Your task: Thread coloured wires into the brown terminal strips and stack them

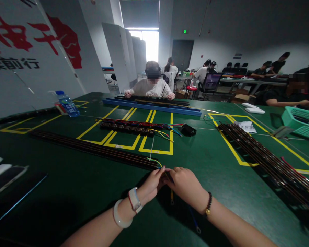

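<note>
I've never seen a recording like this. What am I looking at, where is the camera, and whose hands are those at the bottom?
There is no machine here. The single picture comes from a camera worn on a person's head, looking forward and down, so the two bare arms at the bottom are that person's own. The left hand, with a white bangle and a watch, and the right hand, with a bead bracelet, meet at the near end of a long dark strip lying on the green table, which is marked with yellow tape. Both pinch the thin coloured wires leaving that end; the exact grip is hidden. Farther off lie a bundle of similar dark strips, a small black box and a plastic water bottle. A person in a white shirt sits opposite.
</note>
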Motion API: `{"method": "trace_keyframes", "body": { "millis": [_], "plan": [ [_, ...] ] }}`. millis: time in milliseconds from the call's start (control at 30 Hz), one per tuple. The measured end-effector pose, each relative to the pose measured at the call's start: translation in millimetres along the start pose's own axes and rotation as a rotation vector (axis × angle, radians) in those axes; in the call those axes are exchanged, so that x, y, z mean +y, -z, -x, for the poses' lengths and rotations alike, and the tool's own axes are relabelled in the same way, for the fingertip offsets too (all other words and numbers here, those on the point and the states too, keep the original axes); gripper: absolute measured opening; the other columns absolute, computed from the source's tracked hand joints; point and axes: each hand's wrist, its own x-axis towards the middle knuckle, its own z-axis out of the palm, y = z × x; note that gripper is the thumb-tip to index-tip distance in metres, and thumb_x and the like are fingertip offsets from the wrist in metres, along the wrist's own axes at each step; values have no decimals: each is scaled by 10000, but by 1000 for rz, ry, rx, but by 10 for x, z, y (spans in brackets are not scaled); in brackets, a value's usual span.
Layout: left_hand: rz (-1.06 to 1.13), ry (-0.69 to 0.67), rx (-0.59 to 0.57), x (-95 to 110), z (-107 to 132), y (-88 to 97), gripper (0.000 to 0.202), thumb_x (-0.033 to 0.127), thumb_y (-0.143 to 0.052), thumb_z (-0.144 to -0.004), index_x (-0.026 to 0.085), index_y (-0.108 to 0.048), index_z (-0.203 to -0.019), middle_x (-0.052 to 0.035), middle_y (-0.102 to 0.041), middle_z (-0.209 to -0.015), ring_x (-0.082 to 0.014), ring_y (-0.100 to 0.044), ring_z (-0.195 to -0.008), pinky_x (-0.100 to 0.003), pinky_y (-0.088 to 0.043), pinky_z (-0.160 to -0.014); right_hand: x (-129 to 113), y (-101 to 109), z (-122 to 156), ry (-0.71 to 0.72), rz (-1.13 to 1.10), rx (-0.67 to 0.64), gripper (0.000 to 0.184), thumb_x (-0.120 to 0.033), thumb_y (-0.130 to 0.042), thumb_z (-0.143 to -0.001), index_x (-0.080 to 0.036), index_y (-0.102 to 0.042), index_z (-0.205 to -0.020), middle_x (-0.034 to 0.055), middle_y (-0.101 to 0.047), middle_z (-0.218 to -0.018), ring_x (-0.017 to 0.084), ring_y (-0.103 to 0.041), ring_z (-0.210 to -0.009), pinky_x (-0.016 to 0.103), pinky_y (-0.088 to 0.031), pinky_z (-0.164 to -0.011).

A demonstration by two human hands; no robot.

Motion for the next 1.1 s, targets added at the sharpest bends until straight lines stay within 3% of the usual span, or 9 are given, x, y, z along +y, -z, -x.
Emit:
{"method": "trace_keyframes", "body": {
  "millis": [100,233,333,433,533,600,733,933,1100],
  "plan": [
    [-24,-7,-104,0,2,24,357,404,-698,-732,88,-628,-883,-105,-662,-912,-198,-604,-930,-318,-444,-841,-16,-33,11,-65,21,-134,271,-285,-553,-850,-108,-643,-1034,156,-667,-917,254,-647,-792,310,-453,-647],
    [-30,-19,-116,-17,21,21,331,400,-657,-776,98,-612,-901,-116,-657,-973,-203,-606,-965,-352,-439,-900,97,-34,-1,-76,0,-166,220,-172,-485,-840,-142,-661,-968,130,-683,-870,230,-658,-746,273,-421,-592],
    [-40,-25,-111,-21,51,4,298,374,-632,-806,107,-587,-930,-112,-647,-1000,-189,-617,-940,-347,-445,-897,322,36,-42,-118,1,-107,196,-228,-472,-874,-152,-653,-870,110,-671,-796,212,-645,-718,263,-380,-571],
    [-80,-16,-107,0,84,-13,294,366,-601,-832,91,-576,-931,-113,-640,-928,-177,-627,-863,-338,-457,-852,572,28,-152,-208,-12,45,189,-272,-483,-898,-166,-635,-864,85,-657,-810,195,-624,-743,267,-364,-598],
    [-82,-20,-105,30,100,-17,269,349,-587,-843,87,-574,-904,-78,-610,-828,-142,-603,-757,-310,-462,-775,741,-131,-306,-216,-59,196,190,-308,-501,-906,-179,-625,-845,67,-640,-858,182,-593,-801,270,-368,-666],
    [-80,-26,-104,42,97,-9,251,335,-575,-851,87,-577,-893,-60,-587,-786,-125,-578,-718,-291,-456,-730,792,-270,-388,-201,-67,215,201,-300,-494,-913,-172,-618,-821,66,-632,-850,182,-576,-822,273,-364,-700],
    [-101,-26,-117,46,80,14,267,342,-554,-863,83,-592,-920,-57,-572,-760,-122,-558,-709,-275,-437,-695,787,-366,-411,-175,-35,128,222,-287,-477,-921,-161,-631,-822,80,-630,-831,197,-568,-830,296,-355,-729],
    [-150,-30,-122,63,90,16,333,406,-583,-834,89,-577,-933,-70,-597,-779,-121,-571,-704,-265,-437,-685,656,-33,-258,-139,-87,203,319,-458,-510,-888,-191,-648,-994,90,-618,-951,206,-558,-898,317,-359,-785],
    [-464,45,-175,165,119,20,435,504,-563,-807,106,-500,-970,-134,-660,-849,-190,-653,-746,-317,-484,-693,591,48,-241,-96,-187,187,243,-382,-503,-903,-201,-654,-959,44,-652,-897,173,-588,-840,280,-365,-731]
  ]
}}
